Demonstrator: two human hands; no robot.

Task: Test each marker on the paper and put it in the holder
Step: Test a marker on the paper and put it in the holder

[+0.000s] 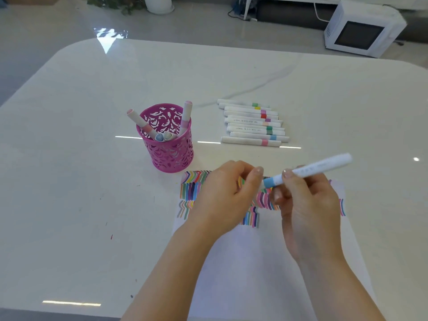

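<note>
My right hand [308, 205] holds a white marker with a blue band [317, 169] above the paper [250, 262], its back end pointing up and right. My left hand [227, 193] pinches the marker's near end, where the cap sits; the cap itself is hidden by the fingers. The paper lies at the table's front and carries rows of coloured test strokes. A pink cut-out metal holder [170, 144] stands left of the paper's far edge, with several markers in it. A row of several white markers [252, 122] lies beyond the paper, to the holder's right.
The white glossy table [81, 181] has small ink marks at the left front. On the floor beyond the table stand a white microwave [361, 31] at the far right and a white plant pot [159, 4] at the back.
</note>
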